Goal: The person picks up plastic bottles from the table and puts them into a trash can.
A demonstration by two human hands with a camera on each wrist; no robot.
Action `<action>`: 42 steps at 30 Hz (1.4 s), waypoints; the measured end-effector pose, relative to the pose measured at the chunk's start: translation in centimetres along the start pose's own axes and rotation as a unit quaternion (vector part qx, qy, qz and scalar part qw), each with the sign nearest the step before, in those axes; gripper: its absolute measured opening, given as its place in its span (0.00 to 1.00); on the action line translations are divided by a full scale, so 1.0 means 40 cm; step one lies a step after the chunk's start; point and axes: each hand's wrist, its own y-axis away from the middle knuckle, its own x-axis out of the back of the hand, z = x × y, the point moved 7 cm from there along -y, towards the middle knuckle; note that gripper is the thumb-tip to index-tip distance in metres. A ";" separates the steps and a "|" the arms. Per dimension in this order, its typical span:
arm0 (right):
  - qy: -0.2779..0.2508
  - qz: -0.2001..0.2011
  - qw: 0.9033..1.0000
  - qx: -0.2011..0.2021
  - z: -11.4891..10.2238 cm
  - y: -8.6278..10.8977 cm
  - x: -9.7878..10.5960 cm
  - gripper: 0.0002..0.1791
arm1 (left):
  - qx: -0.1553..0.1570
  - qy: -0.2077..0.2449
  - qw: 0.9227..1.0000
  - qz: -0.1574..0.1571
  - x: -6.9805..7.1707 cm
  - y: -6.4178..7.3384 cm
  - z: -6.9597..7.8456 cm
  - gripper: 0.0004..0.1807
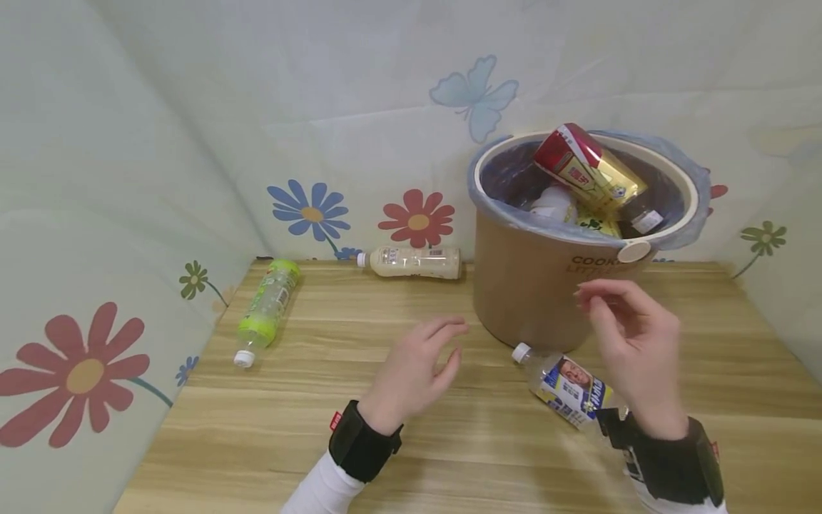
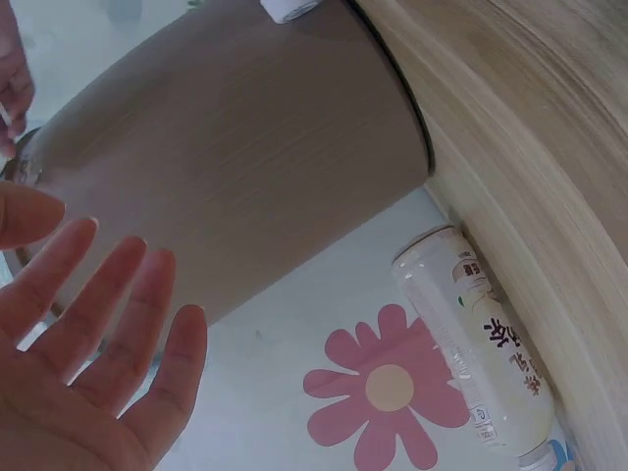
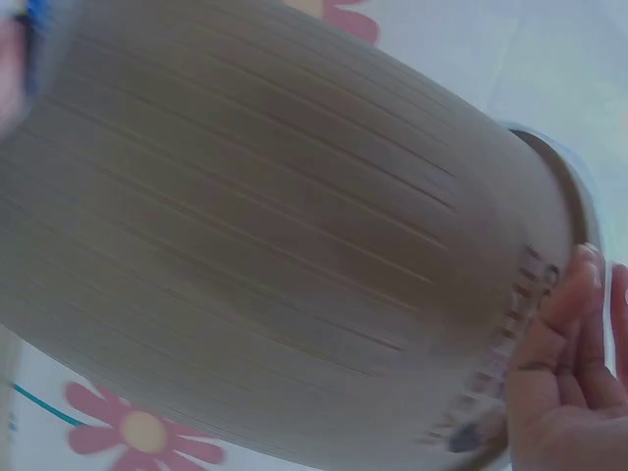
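Observation:
My left hand (image 1: pixel 411 371) hovers over the table in front of the bin, its fingers spread and relaxed in the left wrist view. At the bin's front side my right hand (image 1: pixel 642 350) is raised, fingers loosely bent with nothing held. Below and between the hands lies a clear plastic bottle (image 1: pixel 568 389) with a white cap and a blue, yellow and white label; the right wrist partly covers its base. The tan bin (image 1: pixel 526 285) has a bluish liner bag (image 1: pixel 696 193) over its rim. Inside it, a red-and-gold bottle (image 1: pixel 587 168) leans on top of other bottles.
Against the back wall lies a bottle of beige drink (image 1: pixel 417 263), left of the bin. A bottle with a green label (image 1: pixel 266 307) rests near the table's left edge. A wall sheet (image 1: pixel 372 143) printed with flowers and a butterfly surrounds the wooden table (image 1: pixel 308 414).

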 end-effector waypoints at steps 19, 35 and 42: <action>0.176 -0.204 0.963 0.022 0.066 0.069 -0.060 0.15 | -0.039 -0.100 0.981 -0.163 -0.091 0.028 0.008 0.20; 0.312 -0.367 0.875 0.044 0.141 0.164 -0.019 0.36 | -0.048 -0.097 0.980 -0.166 -0.089 0.033 0.003 0.18; 0.330 -0.418 0.846 0.020 0.185 0.207 -0.006 0.44 | -0.050 -0.099 0.980 -0.168 -0.088 0.033 0.002 0.18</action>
